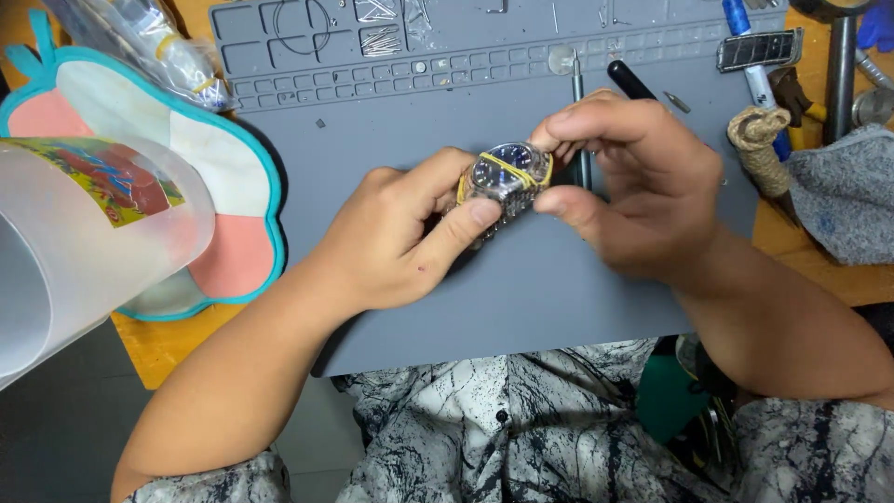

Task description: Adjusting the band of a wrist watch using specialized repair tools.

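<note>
A person's 2 hands hold a wristwatch [507, 177] with a dark blue dial just above a grey work mat [484, 279] on the bench. The left hand [396, 237] grips its metal band, thumb pressed to the side. The right hand [633, 186] pinches the yellow rubber band [512, 169] wrapped across the dial. A screwdriver [579, 121] lies behind.

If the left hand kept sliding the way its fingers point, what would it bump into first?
The left hand points up and right, already touching the wristwatch. Going on, it would probably meet the right hand just behind the watch, though depth is hard to judge.
</note>
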